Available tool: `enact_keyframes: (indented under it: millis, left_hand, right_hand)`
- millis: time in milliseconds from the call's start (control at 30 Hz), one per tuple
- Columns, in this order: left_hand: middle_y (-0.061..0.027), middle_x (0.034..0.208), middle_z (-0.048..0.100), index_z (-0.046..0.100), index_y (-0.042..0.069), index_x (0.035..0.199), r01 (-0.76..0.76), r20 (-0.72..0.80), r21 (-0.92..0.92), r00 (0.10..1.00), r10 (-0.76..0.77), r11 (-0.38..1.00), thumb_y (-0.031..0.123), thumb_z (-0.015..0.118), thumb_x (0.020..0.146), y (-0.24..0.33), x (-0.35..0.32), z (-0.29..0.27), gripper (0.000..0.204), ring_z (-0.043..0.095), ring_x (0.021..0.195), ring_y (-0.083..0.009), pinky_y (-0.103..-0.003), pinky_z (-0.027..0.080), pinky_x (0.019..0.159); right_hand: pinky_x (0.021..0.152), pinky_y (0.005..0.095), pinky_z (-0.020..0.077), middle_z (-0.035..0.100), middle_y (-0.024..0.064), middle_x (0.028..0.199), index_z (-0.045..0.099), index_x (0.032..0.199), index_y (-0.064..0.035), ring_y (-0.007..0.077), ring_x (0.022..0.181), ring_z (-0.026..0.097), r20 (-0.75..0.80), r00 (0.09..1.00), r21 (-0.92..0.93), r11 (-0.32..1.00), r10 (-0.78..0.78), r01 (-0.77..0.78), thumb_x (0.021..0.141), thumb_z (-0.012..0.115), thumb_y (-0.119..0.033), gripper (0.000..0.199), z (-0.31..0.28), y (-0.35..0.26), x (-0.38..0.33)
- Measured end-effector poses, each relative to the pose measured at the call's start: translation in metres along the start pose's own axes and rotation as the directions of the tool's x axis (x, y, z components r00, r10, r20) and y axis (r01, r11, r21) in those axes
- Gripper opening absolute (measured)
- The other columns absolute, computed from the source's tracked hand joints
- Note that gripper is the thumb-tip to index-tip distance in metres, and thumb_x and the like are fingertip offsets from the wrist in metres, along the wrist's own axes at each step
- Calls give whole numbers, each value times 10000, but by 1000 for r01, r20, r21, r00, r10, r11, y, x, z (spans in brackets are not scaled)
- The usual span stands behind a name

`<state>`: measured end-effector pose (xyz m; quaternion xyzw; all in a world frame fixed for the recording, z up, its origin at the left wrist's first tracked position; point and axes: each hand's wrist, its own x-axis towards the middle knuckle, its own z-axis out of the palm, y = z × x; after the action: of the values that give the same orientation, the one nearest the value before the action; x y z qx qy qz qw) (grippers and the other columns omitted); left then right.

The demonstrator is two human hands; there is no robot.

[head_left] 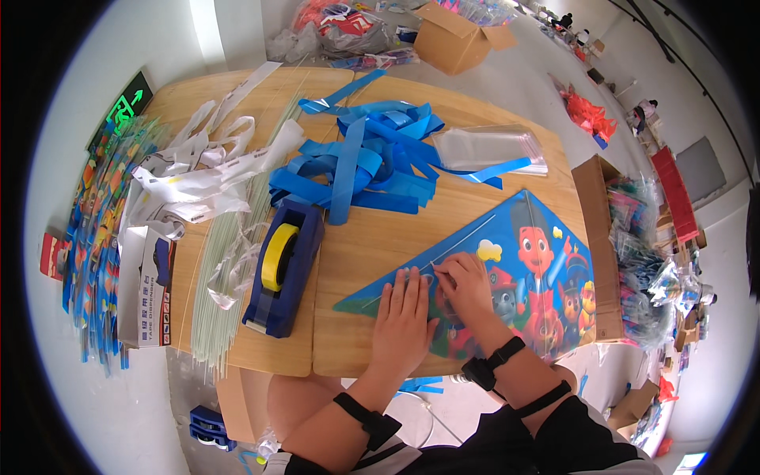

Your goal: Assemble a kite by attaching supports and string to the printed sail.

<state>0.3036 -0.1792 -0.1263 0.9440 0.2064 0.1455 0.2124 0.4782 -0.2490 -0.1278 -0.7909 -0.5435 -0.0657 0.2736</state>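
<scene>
A blue triangular kite (pixel 566 265) printed with cartoon figures lies flat on the wooden table (pixel 348 352), in front of me and to the right. My left hand (pixel 402 321) rests on its left part, fingers stretched out and pressing the sheet. Beside it, my right hand (pixel 467 286) is closed in a pinch at the kite's upper left edge. What its fingertips hold is too small to make out. A thin pale line, perhaps a rod or a seam, runs along that edge. Left of the kite stands a dark blue tape dispenser (pixel 301 273) with a yellow-cored roll.
Blue plastic strips (pixel 360 166) are heaped at the table's back. Clear plastic sleeves (pixel 495 149) lie right of them. Thin pale rods (pixel 215 297), white strips (pixel 202 178) and a dispenser box (pixel 145 289) occupy the left. A cardboard box (pixel 594 190) abuts the table's right side.
</scene>
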Motion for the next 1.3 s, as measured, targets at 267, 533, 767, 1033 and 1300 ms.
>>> enact_keyframes:
  millis: [267,533,767,1033,1300]
  left_hand:
    - [-200,1611,335,393,-36,1516,0,-15,-5,1000,0,1000,337,618,940,-2,-2,10,723,282,1512,-379,-500,225,1232]
    - [-201,1603,342,403,-40,1510,-6,-22,-14,1000,5,1000,365,598,954,-2,0,5,715,296,1501,-382,-500,237,1226]
    - [-202,1604,332,386,-40,1519,0,-21,-15,1000,0,1000,370,591,961,-1,0,10,722,296,1498,-385,-501,245,1224]
    - [-202,1613,317,384,-36,1522,-4,-21,-25,1000,4,1000,378,582,966,1,1,12,721,279,1506,-385,-502,229,1230]
    - [-218,1621,309,392,-35,1516,36,-26,-8,999,-36,999,391,603,941,0,0,13,746,252,1522,-391,-510,201,1237]
  right_hand:
    - [908,409,435,660,-4,1028,728,992,-152,230,1032,595,81,988,-38,990,-129,132,850,723,-146,142,-8,0,18]
    - [903,393,414,653,-7,1029,712,1001,-160,217,1015,595,139,977,-38,985,-161,168,848,719,-157,154,-11,7,23]
    - [910,396,417,644,-4,1040,692,1026,-164,220,1020,591,150,964,-107,965,-221,238,835,729,-152,195,-12,11,23]
    - [947,426,418,637,30,1084,681,1098,-136,259,1067,589,167,985,-86,994,-51,66,833,753,-181,278,-21,23,22]
    - [1138,479,344,547,102,1464,602,1359,-91,321,1384,472,200,979,-89,995,-33,52,911,658,-204,465,-19,15,-12]
